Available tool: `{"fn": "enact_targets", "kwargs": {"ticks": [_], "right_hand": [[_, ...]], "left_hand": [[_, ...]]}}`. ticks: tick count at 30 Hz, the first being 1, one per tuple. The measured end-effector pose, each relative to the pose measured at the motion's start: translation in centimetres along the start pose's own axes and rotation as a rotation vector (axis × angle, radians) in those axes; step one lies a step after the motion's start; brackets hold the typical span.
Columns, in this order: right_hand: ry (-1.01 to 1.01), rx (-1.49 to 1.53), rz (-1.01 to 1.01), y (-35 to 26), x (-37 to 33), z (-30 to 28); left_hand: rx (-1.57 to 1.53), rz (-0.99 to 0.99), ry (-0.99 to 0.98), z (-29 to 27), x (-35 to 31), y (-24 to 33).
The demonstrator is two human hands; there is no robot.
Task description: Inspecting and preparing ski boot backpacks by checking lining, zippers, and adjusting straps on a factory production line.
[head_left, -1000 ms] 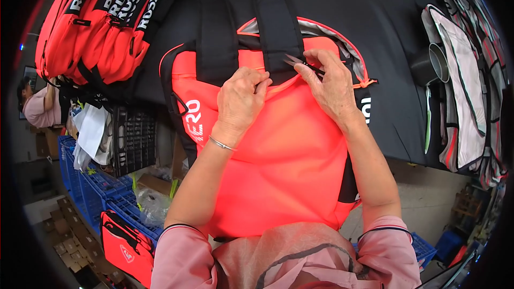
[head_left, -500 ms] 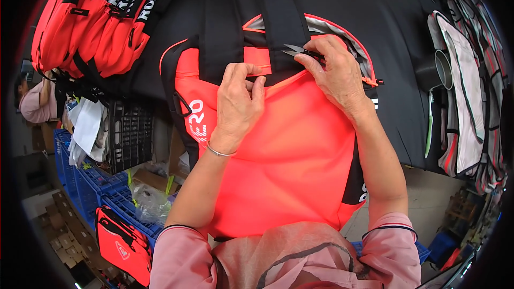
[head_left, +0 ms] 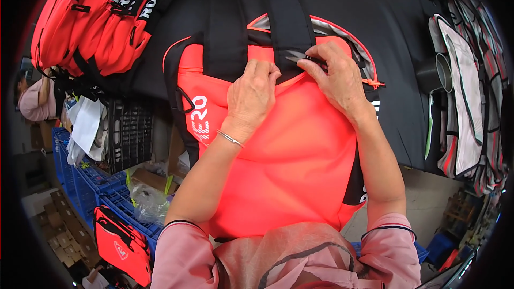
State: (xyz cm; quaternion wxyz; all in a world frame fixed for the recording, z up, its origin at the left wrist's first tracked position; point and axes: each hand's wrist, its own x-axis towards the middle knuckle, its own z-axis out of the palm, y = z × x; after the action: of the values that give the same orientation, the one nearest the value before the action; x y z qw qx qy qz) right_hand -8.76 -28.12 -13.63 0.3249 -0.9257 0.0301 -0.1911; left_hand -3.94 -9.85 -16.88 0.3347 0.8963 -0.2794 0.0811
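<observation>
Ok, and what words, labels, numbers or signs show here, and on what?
I can't copy printed wording, only place it:
Coral-red and black fabric backpack: large white lettering at its front's left edge; more white lettering on the black right side, partly hidden.
Row of red-and-black fabric bags, upper left: white block lettering on black bands.
Flat red-and-black fabric bag, lower left: white emblem, too small to read.

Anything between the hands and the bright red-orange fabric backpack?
Nothing visible in the way. The left hand is at the upper part of the red-orange fabric backpack; the right hand holds metal-bladed snips by a black padded strap.
</observation>
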Motion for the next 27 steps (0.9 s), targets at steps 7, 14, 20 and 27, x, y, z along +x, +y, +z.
{"fn": "enact_targets", "kwargs": {"ticks": [7,14,20,27], "right_hand": [[-0.077,-0.210,-0.181,-0.6,0.1,0.1],[-0.104,-0.238,-0.307,-0.6,0.7,0.1],[-0.168,-0.291,-0.304,-1.0,0.7,-0.3],[-0.254,-0.320,-0.392,-1.6,1.7,0.2]], "left_hand": [[-0.130,-0.100,0.004,-0.3,-0.1,-0.5],[-0.152,-0.093,0.039,-0.1,-0.2,-0.5],[-0.154,-0.094,0.052,-0.1,-0.2,-0.4],[-0.135,-0.121,0.047,0.1,-0.2,-0.3]]}}
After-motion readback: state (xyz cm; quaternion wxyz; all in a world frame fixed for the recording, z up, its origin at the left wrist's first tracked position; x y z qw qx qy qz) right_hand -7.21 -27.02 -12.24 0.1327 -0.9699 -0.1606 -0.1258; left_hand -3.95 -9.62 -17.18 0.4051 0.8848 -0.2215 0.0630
